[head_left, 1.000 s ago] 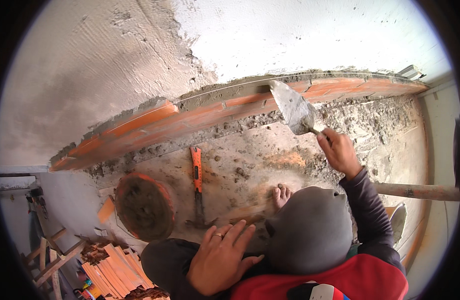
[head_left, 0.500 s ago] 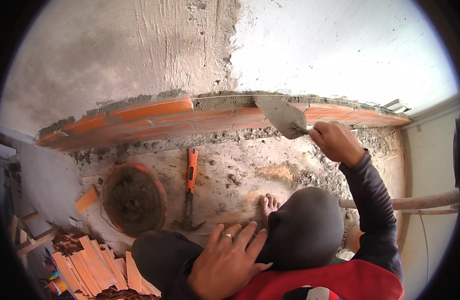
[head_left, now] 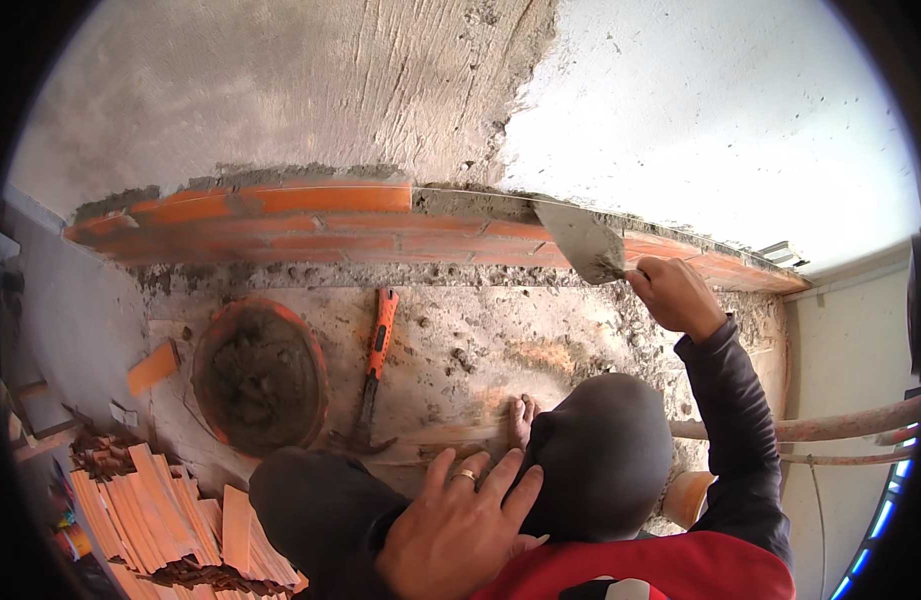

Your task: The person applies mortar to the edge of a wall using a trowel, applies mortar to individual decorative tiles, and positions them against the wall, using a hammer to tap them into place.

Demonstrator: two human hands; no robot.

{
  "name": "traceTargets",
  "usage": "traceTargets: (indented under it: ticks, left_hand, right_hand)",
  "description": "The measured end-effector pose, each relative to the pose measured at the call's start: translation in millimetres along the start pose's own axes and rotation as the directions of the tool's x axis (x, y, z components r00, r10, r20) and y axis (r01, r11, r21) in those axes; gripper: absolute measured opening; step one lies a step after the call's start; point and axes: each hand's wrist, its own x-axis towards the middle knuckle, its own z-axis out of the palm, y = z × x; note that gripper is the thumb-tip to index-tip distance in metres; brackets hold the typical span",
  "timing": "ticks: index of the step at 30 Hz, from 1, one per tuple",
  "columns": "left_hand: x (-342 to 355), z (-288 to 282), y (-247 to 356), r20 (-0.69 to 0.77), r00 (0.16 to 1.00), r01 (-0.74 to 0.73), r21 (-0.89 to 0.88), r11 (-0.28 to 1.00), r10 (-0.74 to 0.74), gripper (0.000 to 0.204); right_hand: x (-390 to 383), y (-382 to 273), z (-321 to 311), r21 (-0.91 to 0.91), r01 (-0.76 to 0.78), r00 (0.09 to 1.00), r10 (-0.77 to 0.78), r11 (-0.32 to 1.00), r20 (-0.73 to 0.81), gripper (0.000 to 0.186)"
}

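Observation:
My right hand (head_left: 671, 295) grips a pointed trowel (head_left: 581, 240) by its handle, its grey blade at the mortar (head_left: 461, 200) along the top of a low brick course (head_left: 331, 240) against the wall. A white string line runs along the top. My left hand (head_left: 456, 525) rests, fingers somewhat apart, on my dark-clad leg near the knee. An orange-rimmed round tub of grey mortar (head_left: 256, 375) sits at left. Beside it lies a hammer (head_left: 381, 330) with an orange and black handle. Part of a bare foot (head_left: 521, 420) shows between my knees.
A pile of terracotta pieces (head_left: 161, 510) lies at lower left, with a loose piece (head_left: 153, 365) above it. A plastered wall (head_left: 281, 90), partly white, rises behind the bricks. Horizontal pipes (head_left: 841, 425) run at right. Mortar crumbs are scattered over the floor (head_left: 461, 330).
The view has turned so the brick course sits more level. The trowel blade has shifted slightly right and down along the mortar. My left hand stays on my leg.

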Motion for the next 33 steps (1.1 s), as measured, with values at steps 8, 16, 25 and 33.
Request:
traceTargets:
  ticks: [8, 16, 25, 33]
  left_hand:
    - [-2.0, -3.2, 1.8, 0.012, 1.0, 0.021, 0.002, 1.0, -0.021, 0.062]
    - [3.8, -5.3, 0.9, 0.039, 0.999, -0.014, 0.023, 1.0, 0.013, 0.063]
    - [3.2, -2.6, -1.1, 0.009, 1.0, -0.022, 0.023, 0.999, 0.021, 0.064]
    - [1.0, -2.7, -3.0, 0.013, 1.0, -0.025, 0.039, 0.999, 0.025, 0.066]
  right_hand:
    - [2.4, 17.0, -6.5, -0.021, 0.014, 1.0, -0.014, 1.0, 0.025, 0.039]
    - [12.5, 9.7, -22.6, -0.057, 0.115, 0.981, -0.104, 0.992, 0.166, 0.041]
    - [40.2, 8.0, -43.6, -0.084, 0.094, 0.949, -0.064, 0.992, 0.31, 0.043]
    - [27.7, 11.9, -47.8, 0.038, 0.179, 0.968, -0.183, 0.983, 0.171, 0.042]
